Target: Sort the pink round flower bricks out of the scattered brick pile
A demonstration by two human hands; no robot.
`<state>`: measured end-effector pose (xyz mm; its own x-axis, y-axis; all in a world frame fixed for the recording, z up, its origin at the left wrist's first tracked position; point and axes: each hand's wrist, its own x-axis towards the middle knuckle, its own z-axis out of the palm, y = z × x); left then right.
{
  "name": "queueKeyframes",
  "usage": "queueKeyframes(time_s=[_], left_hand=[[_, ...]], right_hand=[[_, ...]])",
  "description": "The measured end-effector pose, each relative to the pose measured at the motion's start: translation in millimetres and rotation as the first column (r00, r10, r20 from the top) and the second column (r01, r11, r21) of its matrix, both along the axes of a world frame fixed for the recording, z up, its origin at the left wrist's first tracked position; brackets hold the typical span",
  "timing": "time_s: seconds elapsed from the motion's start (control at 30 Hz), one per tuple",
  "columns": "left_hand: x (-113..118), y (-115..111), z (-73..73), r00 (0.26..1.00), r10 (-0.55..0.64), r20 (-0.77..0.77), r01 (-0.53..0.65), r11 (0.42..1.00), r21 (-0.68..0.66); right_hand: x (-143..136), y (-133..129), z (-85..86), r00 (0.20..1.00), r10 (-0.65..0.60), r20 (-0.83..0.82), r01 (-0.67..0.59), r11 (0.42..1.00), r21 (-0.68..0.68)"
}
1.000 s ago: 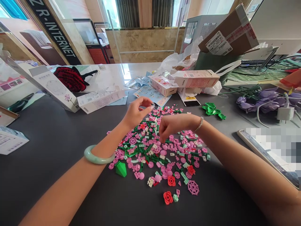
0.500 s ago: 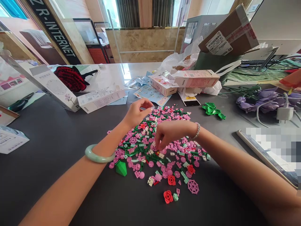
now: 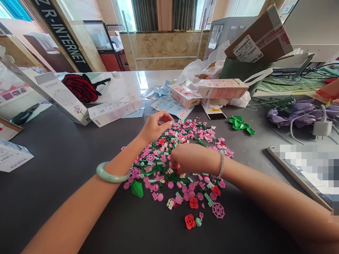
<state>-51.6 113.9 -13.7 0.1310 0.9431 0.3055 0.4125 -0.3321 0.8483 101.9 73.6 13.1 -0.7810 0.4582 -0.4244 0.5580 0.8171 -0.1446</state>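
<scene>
- Small pink, green and cream plastic pieces (image 3: 169,171) lie loose across the matt black table (image 3: 145,229).
- Our right hand (image 3: 189,157) curls down over their middle, its grip hidden.
- Our left hand (image 3: 155,127) bends at their far-left edge; its grip we cannot tell.

Pale green bangle (image 3: 107,177) left, slim silvery bracelet (image 3: 222,165) right
</scene>
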Motion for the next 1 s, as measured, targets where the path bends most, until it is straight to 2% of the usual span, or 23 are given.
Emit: queueKeyframes(time_s=[0.23,0.37,0.53,0.63,0.77,0.87,0.9,0.93,0.97,1.0], left_hand=[[-1,3,-1.4,0.998,0.003,-0.066,-0.004,1.000,-0.006],[1,3,0.3,0.997,0.015,-0.077,-0.015,1.000,-0.008],[4,2,1.7,0.996,0.006,-0.088,-0.009,1.000,-0.027],[4,2,1.2,0.995,0.017,-0.097,-0.021,0.999,-0.033],[5,2,0.9,0.994,0.043,-0.101,-0.047,0.998,-0.030],[7,1,0.8,0.994,0.058,-0.096,-0.061,0.998,-0.028],[7,1,0.6,0.994,0.061,-0.094,-0.064,0.998,-0.028],[8,0,0.2,0.994,0.062,-0.092,-0.065,0.998,-0.028],[8,0,-0.4,0.994,0.062,-0.088,-0.065,0.998,-0.027],[9,-1,-1.3,0.995,0.061,-0.084,-0.064,0.998,-0.027]], right_hand=[[0,-18,-0.6,0.999,0.032,-0.022,-0.029,0.990,0.138],[-1,-26,3.4,0.998,0.053,-0.038,-0.047,0.987,0.153],[0,-24,3.4,0.993,0.092,-0.074,-0.083,0.990,0.112],[3,-20,4.6,0.984,0.104,-0.142,-0.083,0.986,0.143],[10,-14,13.8,0.957,0.197,-0.212,-0.168,0.974,0.150],[22,-12,22.3,0.925,0.168,-0.341,-0.174,0.985,0.013],[27,-12,23.9,0.898,0.108,-0.426,-0.163,0.982,-0.095],[32,-13,24.6,0.856,0.024,-0.516,-0.171,0.956,-0.239],[38,-14,24.1,0.799,-0.082,-0.596,-0.208,0.891,-0.402],[43,-16,22.3,0.737,-0.206,-0.644,-0.274,0.780,-0.563]])
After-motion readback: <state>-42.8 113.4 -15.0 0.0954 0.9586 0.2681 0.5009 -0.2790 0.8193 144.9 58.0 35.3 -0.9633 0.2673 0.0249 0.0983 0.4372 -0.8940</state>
